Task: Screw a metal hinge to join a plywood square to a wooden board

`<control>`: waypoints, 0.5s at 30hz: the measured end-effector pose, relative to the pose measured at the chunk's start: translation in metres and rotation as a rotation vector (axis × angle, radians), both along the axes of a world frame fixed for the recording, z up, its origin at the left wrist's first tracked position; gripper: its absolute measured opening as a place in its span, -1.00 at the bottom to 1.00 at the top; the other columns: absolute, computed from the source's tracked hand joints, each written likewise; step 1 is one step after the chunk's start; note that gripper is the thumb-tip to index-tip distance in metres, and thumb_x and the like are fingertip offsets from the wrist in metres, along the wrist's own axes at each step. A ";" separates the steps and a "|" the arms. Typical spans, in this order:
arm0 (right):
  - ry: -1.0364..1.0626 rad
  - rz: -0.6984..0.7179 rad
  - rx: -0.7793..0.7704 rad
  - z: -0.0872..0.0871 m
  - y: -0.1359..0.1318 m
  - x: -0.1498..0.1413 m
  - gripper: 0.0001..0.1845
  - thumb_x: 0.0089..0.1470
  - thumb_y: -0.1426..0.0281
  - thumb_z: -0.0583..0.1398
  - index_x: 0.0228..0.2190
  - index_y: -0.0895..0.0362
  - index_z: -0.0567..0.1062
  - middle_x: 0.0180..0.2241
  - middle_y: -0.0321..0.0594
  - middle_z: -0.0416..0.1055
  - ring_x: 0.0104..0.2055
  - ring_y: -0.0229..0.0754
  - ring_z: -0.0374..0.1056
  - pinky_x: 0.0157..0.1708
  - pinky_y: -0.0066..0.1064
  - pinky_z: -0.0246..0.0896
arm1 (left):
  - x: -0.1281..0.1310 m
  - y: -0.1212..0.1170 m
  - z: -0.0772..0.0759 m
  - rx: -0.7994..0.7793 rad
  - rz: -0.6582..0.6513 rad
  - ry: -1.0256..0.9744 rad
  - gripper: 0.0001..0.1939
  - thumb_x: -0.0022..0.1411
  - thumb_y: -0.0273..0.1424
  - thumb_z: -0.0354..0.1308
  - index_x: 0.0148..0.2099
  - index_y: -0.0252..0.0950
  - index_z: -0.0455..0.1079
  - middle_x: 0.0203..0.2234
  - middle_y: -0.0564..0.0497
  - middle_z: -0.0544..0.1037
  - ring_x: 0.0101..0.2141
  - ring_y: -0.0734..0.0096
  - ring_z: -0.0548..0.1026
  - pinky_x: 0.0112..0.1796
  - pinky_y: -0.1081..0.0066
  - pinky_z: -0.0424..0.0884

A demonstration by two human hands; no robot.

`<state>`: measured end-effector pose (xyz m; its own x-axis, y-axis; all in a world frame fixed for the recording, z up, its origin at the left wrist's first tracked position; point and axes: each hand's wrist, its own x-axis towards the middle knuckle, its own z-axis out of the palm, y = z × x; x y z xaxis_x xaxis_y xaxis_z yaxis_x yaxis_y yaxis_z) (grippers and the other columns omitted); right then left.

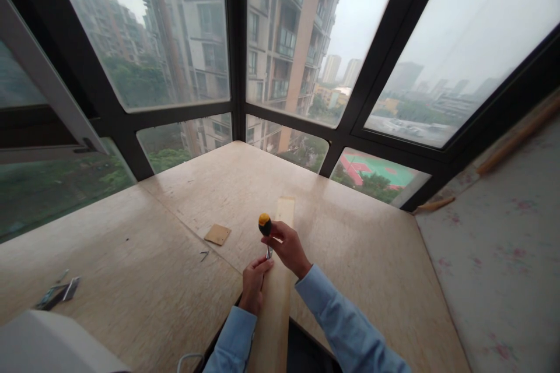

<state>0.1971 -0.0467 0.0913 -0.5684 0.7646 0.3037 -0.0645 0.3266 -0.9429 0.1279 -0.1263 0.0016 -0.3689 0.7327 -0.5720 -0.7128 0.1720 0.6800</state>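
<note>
My right hand [286, 245] is closed around a screwdriver [265, 223] with a yellow and black handle, held roughly upright with its shaft pointing down. Below it, my left hand [255, 282] pinches a small shiny metal piece [269, 253] at the screwdriver's lower end. Whether that piece is a bracket or a hinge is too small to tell. Under both hands runs a long pale wooden board [273, 320], reaching from the bottom edge up past my right hand. The screwdriver's tip is hidden by the metal piece and my fingers.
A small square brown wooden plate [217, 234] lies left of my hands, with thin metal bits [204, 256] near it. Metal parts [59, 292] sit at far left, behind a white object [56, 344]. Dark-framed windows [238, 41] border the wooden surface [371, 268]; a patterned wall [503, 256] stands right.
</note>
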 end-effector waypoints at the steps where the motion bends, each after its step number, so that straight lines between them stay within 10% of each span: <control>1: -0.012 0.019 0.032 0.002 -0.002 0.000 -0.65 0.01 0.40 0.24 -0.10 0.13 0.45 -0.17 -0.16 0.44 -0.15 -0.15 0.42 -0.06 -0.24 0.37 | 0.000 -0.001 0.002 -0.001 0.003 -0.006 -0.58 -0.26 -0.42 0.38 -0.25 -0.39 0.46 -0.51 0.00 0.55 -0.52 0.39 0.47 -0.49 0.46 0.36; 6: -0.059 -0.022 0.251 0.002 -0.009 0.000 -0.49 0.12 0.48 0.09 0.12 0.14 0.23 -0.06 -0.07 0.39 -0.08 -0.17 0.38 -0.07 -0.27 0.35 | 0.001 -0.004 0.012 -0.039 0.033 -0.002 -0.65 -0.24 -0.48 0.32 -0.27 -0.38 0.47 -0.54 -0.01 0.55 -0.54 0.38 0.47 -0.49 0.45 0.38; 15: -0.164 -0.193 0.452 0.013 -0.010 -0.001 -0.73 0.03 0.39 0.21 -0.17 0.15 0.43 -0.33 -0.18 0.37 -0.32 -0.21 0.30 -0.31 -0.37 0.31 | 0.003 -0.009 0.018 -0.008 0.051 0.038 -0.65 -0.20 -0.49 0.32 -0.25 -0.41 0.46 -0.54 -0.03 0.54 -0.55 0.40 0.46 -0.51 0.46 0.37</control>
<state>0.1961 -0.0568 0.1043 -0.4975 0.6735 0.5467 0.1737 0.6948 -0.6979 0.1312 -0.1355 0.0200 -0.4272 0.7076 -0.5629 -0.6944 0.1420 0.7055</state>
